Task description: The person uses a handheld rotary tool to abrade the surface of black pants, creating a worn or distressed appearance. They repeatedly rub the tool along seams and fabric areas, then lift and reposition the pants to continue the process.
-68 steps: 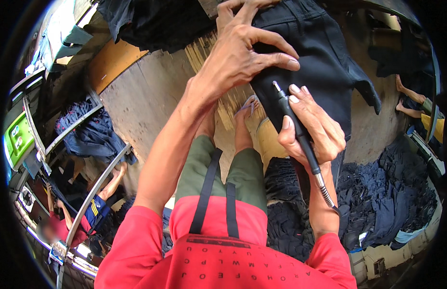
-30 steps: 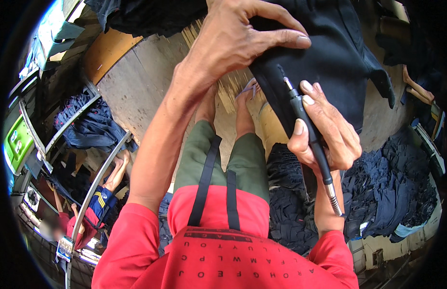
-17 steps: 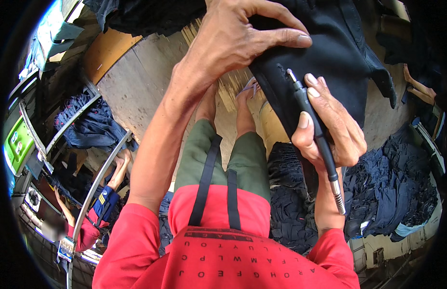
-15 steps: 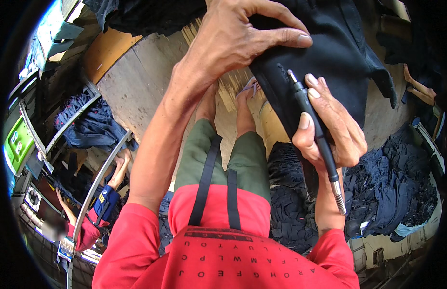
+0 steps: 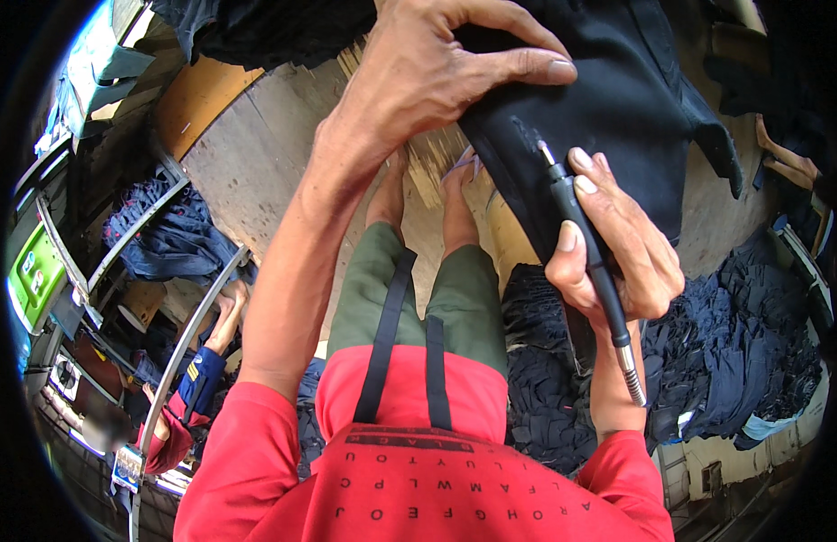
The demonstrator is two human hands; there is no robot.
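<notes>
Black cloth of a garment (image 5: 608, 99) stretches in front of me at the top right. Its upper left part is gripped by my left hand (image 5: 446, 68), with thumb and forefinger curved over it. My right hand (image 5: 622, 244) is closed round a slim black rotary tool handpiece (image 5: 588, 239), which has a metal spring sleeve at its lower end. The handpiece's small pale tip points up and left, at the lower end of a short scuffed streak (image 5: 524, 131) on the cloth. Whether the tip presses on the fabric is hard to tell.
Dark garments are heaped at the right (image 5: 725, 334), and a pile of dark blue clothing (image 5: 166, 226) lies at the left. A curved metal rail (image 5: 188, 348) runs between me and a seated person (image 5: 188, 406). A green plastic tray (image 5: 37, 271) is at the far left.
The tool tip has shifted slightly down and left against the scuffed streak, which looks smoother and greyer. My left hand moved a little left with the cloth. The person at left has shifted.
</notes>
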